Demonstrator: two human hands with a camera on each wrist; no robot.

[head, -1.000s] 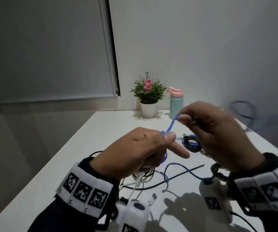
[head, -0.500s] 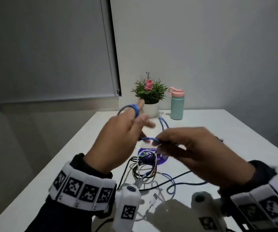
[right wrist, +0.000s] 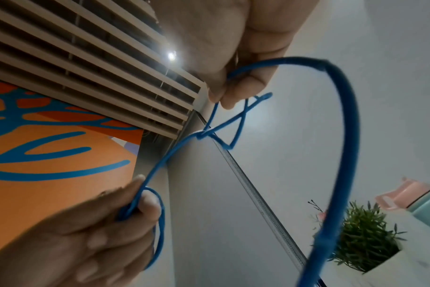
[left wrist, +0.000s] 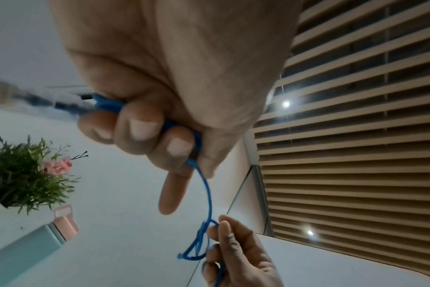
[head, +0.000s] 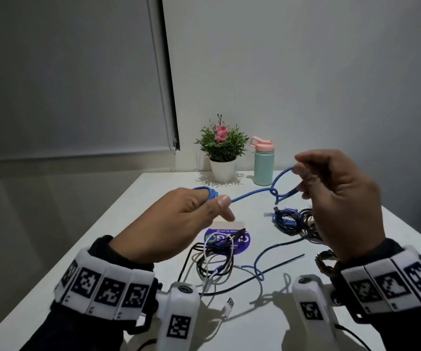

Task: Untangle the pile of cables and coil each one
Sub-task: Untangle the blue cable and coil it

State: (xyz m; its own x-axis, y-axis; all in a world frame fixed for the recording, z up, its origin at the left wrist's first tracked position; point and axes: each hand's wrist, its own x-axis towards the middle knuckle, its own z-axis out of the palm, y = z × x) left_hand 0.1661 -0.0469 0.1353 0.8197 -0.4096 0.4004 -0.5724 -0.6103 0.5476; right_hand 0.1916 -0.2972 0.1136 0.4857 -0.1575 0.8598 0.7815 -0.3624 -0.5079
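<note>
Here both hands pinch knotted blue cable — plant, bottle behind.

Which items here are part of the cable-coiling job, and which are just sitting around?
Job:
- blue cable, pinched by left hand and right hand
- tangled pile on table
- coiled cables

Lying about:
- potted plant
- teal bottle
- purple sticker

Two hands: the left hand and the right hand. One blue cable stretched between them. Two coiled cable bundles on the white table, one loose tangle of cables, one potted plant, one water bottle, one round blue sticker.
</note>
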